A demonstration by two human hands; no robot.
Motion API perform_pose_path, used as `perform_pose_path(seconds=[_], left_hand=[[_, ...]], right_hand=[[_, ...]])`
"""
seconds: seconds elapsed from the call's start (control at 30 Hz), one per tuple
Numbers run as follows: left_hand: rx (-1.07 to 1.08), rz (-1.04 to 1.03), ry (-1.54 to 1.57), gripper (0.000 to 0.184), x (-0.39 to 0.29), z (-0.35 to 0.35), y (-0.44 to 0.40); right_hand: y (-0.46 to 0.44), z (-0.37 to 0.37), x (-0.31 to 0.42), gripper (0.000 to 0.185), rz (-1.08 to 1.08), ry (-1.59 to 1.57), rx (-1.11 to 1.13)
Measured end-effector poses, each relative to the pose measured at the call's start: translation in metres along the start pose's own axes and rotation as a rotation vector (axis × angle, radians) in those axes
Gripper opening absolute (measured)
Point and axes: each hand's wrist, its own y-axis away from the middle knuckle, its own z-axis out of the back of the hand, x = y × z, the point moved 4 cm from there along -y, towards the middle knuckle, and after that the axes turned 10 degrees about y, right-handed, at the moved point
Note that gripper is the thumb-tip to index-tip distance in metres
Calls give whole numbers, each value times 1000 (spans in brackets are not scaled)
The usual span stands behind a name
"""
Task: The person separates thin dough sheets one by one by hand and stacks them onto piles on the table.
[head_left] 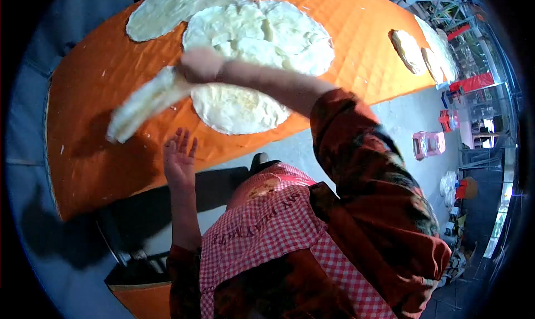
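Note:
My right hand [202, 66] is closed on one end of a long, floppy, folded flatbread [144, 106]. The bread hangs down to the left over the orange cloth and casts a shadow on it. Some motion blur softens this hand and the bread. Palm up, my left hand [179, 158] is at the near edge of the table with its fingers spread and nothing in it. Beyond my right arm lie large, pale, round flatbreads [290, 32], overlapping one another. Another round flatbread [239, 110] lies on the near side of the arm.
An orange cloth [356, 51] covers the table. More flatbreads [408, 51] lie at its right end. A pink stool [428, 145] stands on the grey floor to the right. Below the left side of the table is a second orange surface [142, 299].

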Motion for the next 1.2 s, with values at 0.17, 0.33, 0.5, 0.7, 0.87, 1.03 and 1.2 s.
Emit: perform_pose_path(seconds=[0.17,0.33,0.5,0.7,0.87,1.03,1.2], left_hand=[[-284,349,135,59,94,16,16],[-62,188,346,79,123,-10,12],[-84,171,-115,61,159,37,-18],[-657,155,-323,44,163,55,-15],[-685,235,-230,49,159,49,-9],[-891,142,-312,48,162,41,-11],[-790,205,-248,51,163,76,-4]], right_hand=[[79,97,-49,28,338,93,-394],[198,-58,-114,25,462,203,-353],[263,-145,-170,46,172,195,-117],[314,-156,-262,47,-966,-882,-115],[272,-200,-252,32,-1037,-1719,229],[238,-198,-241,23,-1059,-1924,244],[187,-105,-232,37,-415,-1420,-101]])
